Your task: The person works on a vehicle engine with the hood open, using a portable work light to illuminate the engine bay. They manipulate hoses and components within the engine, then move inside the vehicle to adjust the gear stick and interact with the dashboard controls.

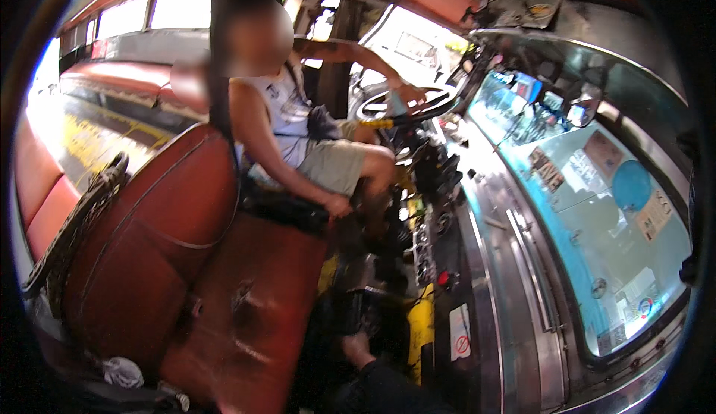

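Observation:
My right hand [359, 350] reaches in from the lower edge out of a dark sleeve [395, 390]. It is low in the shadowed gap beside the red seat, against a dark object [363, 311] whose kind I cannot make out. The fingers look closed, but what they hold, if anything, is lost in the dark. Just to the right of the hand runs a yellow bar [421, 333]. On the left is the worn red seat cushion [242, 317] with its backrest [153, 224]. My left hand is out of view.
Another person [276, 115] sits at the steering wheel [409, 105], one hand on it and the other lowered by the seat. A windshield [589, 205] with stickers and a metal dashboard [514, 265] line the right. Red benches [123, 77] stand behind at the left.

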The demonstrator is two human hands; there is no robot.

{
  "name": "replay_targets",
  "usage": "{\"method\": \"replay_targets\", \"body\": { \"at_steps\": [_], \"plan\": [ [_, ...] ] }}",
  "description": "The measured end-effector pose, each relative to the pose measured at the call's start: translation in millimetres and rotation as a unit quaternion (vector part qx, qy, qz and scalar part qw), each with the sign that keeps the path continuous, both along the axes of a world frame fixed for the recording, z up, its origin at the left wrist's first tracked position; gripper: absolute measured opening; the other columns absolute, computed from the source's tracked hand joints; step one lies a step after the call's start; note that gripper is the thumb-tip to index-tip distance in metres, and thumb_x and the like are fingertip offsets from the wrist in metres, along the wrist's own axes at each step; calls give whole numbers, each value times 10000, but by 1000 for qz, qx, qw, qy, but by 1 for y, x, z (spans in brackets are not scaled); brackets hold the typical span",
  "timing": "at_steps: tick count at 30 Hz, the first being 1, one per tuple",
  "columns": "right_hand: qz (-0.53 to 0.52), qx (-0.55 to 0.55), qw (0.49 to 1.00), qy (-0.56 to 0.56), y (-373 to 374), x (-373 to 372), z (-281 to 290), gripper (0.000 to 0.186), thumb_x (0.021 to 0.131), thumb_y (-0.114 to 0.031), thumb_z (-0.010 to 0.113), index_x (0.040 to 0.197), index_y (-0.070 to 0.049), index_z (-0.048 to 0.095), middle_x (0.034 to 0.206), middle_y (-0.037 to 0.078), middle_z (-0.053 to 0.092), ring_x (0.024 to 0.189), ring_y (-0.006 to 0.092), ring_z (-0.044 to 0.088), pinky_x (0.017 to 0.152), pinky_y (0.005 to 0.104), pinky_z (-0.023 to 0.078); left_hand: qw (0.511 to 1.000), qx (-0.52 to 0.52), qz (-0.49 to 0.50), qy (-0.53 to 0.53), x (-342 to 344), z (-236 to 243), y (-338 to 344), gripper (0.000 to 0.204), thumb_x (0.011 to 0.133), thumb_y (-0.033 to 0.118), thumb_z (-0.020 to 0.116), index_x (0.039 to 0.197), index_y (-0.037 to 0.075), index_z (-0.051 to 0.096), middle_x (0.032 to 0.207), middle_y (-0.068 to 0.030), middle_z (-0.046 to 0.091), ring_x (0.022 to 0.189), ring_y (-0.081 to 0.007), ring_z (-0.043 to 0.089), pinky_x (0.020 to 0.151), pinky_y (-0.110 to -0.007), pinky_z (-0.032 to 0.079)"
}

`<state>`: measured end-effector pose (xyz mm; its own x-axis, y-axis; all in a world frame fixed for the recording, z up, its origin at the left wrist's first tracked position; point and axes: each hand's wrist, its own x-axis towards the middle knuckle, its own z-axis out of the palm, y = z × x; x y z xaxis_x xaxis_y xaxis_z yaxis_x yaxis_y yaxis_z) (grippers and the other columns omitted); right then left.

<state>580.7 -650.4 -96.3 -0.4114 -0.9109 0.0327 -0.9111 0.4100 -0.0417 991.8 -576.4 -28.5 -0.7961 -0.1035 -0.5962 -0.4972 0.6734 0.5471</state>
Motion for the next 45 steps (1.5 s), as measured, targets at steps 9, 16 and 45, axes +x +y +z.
{"method": "replay_targets", "body": {
  "at_steps": [9, 16, 45],
  "plan": [
    [18, -20, 1000, 1, -2, 2, 20, 193, 882, -212, 653, 775, -113, 779, 721, 137, 714, 681, 353, 700, 634, 504, 541, 999, -47, -6, 18, 4, 5, 9, 671, 969, 667, 440, 1279, 104, 632, 1310, -146, 653, 1246, -333, 602, 1137, -580, 351],
    [-115, 217, 967, -72, -16, 0, 17, 341, 963, -209, 655, 1301, -205, 610, 963, 106, 747, 825, 309, 713, 691, 451, 530, 999, -27, 1, 17, 2, 1, 5, 713, 940, 693, 475, 1326, 113, 627, 1355, -147, 635, 1275, -324, 590, 1130, -587, 359],
    [-349, -3, 846, -402, 22, 57, 102, 467, 895, -211, 742, 1312, -20, 658, 1133, 145, 749, 991, 342, 705, 846, 438, 535, 997, -72, -3, 15, 1, 20, -6, 778, 894, 705, 549, 1358, 85, 615, 1273, -203, 689, 1183, -382, 660, 1046, -521, 489]
  ]
}}
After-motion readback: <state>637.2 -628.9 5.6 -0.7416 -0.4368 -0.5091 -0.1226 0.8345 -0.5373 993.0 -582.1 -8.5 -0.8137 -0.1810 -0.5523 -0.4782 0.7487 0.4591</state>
